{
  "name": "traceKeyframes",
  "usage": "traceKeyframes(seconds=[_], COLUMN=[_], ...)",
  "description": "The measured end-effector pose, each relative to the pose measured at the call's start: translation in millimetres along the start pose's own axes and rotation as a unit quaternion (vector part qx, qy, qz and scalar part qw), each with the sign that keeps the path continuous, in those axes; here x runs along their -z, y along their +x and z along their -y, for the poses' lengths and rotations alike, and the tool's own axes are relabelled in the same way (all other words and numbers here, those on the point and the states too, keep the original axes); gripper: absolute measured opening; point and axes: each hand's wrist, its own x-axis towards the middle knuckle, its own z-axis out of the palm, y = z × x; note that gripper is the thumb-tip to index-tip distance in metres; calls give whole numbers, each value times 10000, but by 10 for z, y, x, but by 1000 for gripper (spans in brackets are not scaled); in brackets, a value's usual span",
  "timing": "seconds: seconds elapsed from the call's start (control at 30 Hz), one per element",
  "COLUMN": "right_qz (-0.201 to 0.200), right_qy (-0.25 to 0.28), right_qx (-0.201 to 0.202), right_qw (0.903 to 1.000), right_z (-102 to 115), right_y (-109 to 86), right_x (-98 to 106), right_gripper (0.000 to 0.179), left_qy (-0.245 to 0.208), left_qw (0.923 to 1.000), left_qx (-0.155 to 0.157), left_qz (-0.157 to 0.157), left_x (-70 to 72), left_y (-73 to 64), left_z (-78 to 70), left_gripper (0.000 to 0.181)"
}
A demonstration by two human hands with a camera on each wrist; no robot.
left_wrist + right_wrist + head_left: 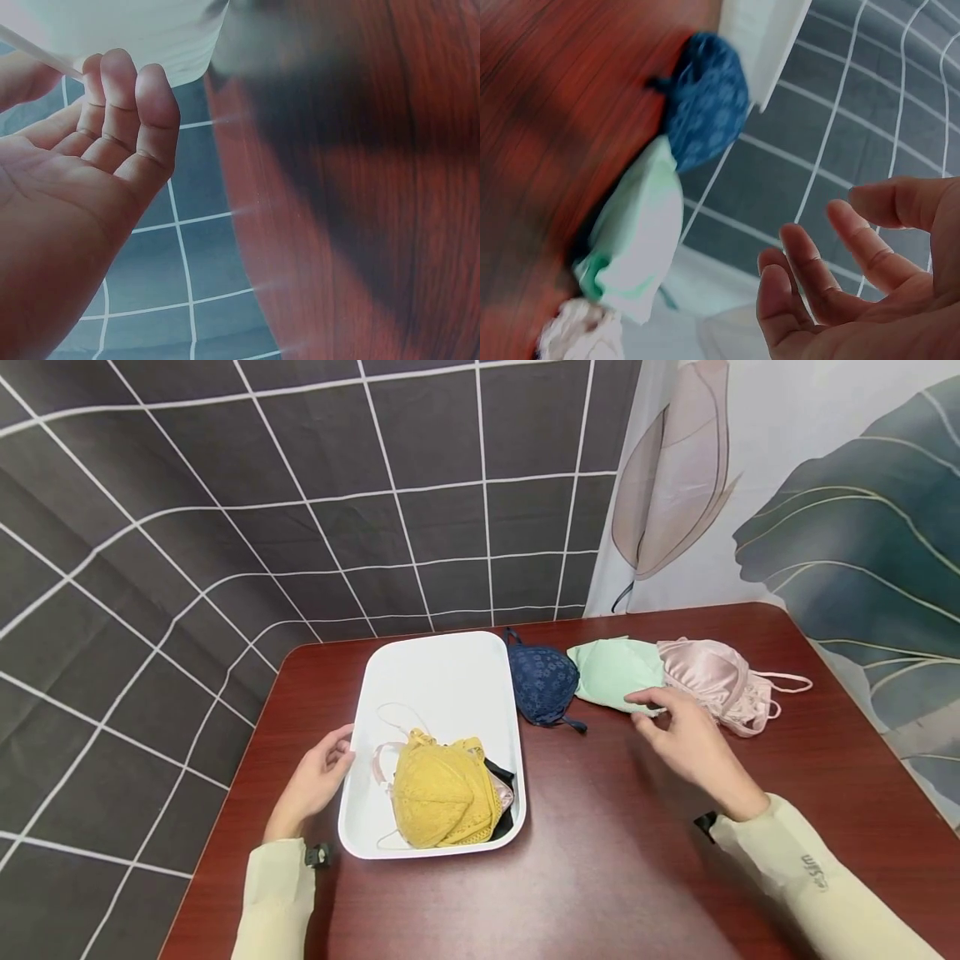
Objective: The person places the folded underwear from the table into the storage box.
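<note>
A white tray (431, 685) holds a yellow lace bra (442, 793), with pink and black pieces partly hidden under it. My left hand (315, 777) is at the tray's left side; in the left wrist view its loosely bent fingers (156, 101) appear to touch the outer wall. To the tray's right lie a navy bra (543, 683), a mint green bra (618, 670) and a pink satin bra (708, 672) in a row. Above the near edge of the mint bra hovers my right hand (690, 743), fingers apart and holding nothing. The right wrist view shows a gap between hand and bras.
The dark red wooden table (600, 877) extends in front of the tray and bras. Behind it hangs a dark grid-patterned cloth (420, 527), which meets a white curtain with leaf prints (675, 477) at the right.
</note>
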Motion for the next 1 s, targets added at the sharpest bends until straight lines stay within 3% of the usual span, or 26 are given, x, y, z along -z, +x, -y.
traceKeyframes(seconds=[0.27, 0.53, 1.0], right_qz=[-194, -595, 168], right_qy=[87, -35, -226], right_qx=[-393, -779, -1674], right_qw=[9990, 9952, 9855], right_z=[-240, -573, -1264], right_y=[21, 121, 251], right_x=[209, 407, 598], right_gripper=[27, 47, 66], left_qy=[57, 33, -92], left_qw=[9999, 9999, 9999], left_qx=[-93, -115, 38], left_qz=[-24, -54, -17], left_x=[15, 6, -4], left_y=[10, 7, 20], left_z=[13, 18, 9], left_gripper=[44, 44, 44])
